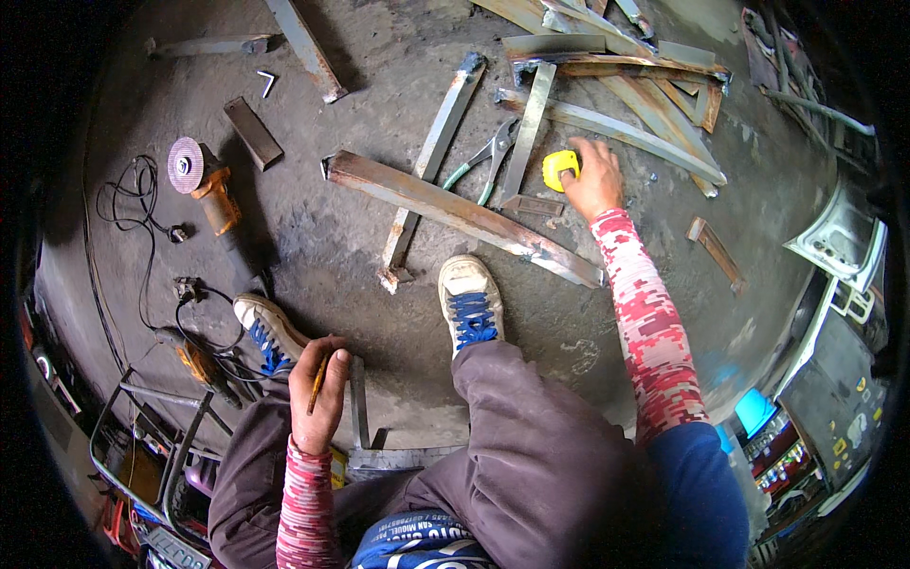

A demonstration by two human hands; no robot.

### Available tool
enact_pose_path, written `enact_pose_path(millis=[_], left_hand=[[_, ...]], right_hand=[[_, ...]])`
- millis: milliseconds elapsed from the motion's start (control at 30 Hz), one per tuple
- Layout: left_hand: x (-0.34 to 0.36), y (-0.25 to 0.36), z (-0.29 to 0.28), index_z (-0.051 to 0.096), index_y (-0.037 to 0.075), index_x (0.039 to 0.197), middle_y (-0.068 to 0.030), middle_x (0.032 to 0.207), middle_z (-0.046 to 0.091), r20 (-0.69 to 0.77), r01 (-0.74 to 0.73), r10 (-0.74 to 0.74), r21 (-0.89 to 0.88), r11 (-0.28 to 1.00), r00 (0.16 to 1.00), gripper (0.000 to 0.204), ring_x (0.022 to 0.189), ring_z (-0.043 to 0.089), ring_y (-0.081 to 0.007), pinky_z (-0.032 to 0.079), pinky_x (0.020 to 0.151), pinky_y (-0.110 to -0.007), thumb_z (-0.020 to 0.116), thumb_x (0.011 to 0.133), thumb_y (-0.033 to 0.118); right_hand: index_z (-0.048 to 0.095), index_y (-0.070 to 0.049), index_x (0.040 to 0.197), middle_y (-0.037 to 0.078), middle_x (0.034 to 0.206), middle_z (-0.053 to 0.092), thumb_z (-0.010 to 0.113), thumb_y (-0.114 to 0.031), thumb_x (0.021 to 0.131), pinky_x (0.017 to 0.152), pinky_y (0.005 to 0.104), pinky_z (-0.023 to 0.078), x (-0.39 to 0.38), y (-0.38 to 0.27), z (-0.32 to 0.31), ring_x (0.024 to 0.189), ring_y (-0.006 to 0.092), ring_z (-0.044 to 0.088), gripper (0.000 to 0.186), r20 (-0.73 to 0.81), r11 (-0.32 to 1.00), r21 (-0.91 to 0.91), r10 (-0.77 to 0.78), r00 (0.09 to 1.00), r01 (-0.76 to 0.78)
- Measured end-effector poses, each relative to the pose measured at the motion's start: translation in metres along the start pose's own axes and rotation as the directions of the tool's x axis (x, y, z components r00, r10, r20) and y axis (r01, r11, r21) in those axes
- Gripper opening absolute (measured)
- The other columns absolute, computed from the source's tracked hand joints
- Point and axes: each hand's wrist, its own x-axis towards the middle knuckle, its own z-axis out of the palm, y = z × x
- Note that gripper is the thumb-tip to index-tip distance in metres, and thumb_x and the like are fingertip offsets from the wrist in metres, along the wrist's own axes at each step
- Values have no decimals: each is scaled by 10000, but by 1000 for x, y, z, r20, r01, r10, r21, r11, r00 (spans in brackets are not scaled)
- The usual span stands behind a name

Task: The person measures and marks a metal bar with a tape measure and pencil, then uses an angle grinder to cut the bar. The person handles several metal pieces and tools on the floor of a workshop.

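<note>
My right hand (594, 178) is closed on a yellow tape measure (559, 169), low over the floor beside the steel pieces. My left hand (318, 384) is above my left thigh, its fingers wrapped round a pencil (318, 386). Just right of that hand is a narrow grey metal strip (359, 406); I cannot tell if they touch. Ahead of my shoes lies a rusty angle bar (455, 213), crossing over another steel bar (438, 142). Locking pliers (495, 150) with green-tinted handles lie next to a thin flat bar (531, 128).
An angle grinder (220, 201) with a disc lies at left, near tangled black cable (142, 213). A second orange-and-black power tool (194, 365) is by my left shoe. Cut steel pieces (654, 114) pile up at far right. A metal frame (142, 394) stands lower left.
</note>
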Motion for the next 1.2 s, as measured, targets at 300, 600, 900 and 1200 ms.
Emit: enact_pose_path(millis=[300, 600, 900, 1200], left_hand=[[15, 26, 30, 691, -45, 1126, -197, 992, 725, 41, -160, 157, 93, 983, 987, 221, 931, 716, -341, 539, 852, -375, 602, 1044, 139], [38, 16, 41, 589, -46, 1329, -142, 1284, 629, -207, -274, 334, 273, 922, 920, 400, 1111, 634, -242, 472, 1020, -344, 400, 979, -4], [53, 46, 61, 654, -21, 1215, -115, 955, 714, -58, -141, 134, -151, 978, 989, 242, 834, 643, -162, 518, 805, -304, 489, 1043, 24], [46, 43, 46, 681, -17, 1174, -134, 912, 717, -18, -95, 94, -55, 994, 995, 216, 862, 668, -173, 530, 817, -319, 562, 1059, 123]], right_hand=[[645, -152, 1306, 121, 1324, 618, 825, -208, 719, 1029, 511, 464, 0, -2, -11, 1229, 353, 576, 617, 262, 980, -54, -172, 950, 192], [546, -38, 833, 133, 709, 580, 694, -92, 820, 648, 416, 492, -51, -22, -30, 664, 274, 603, 158, 6, 945, 326, -26, 1000, 22], [574, -52, 934, 115, 767, 621, 698, -43, 822, 678, 401, 501, -54, -48, -30, 710, 264, 627, 167, -51, 838, 531, 175, 983, -121], [720, -19, 1177, 143, 1067, 706, 809, -124, 799, 850, 439, 553, -7, -30, -33, 979, 326, 689, 402, -74, 969, 87, -225, 972, 231]])
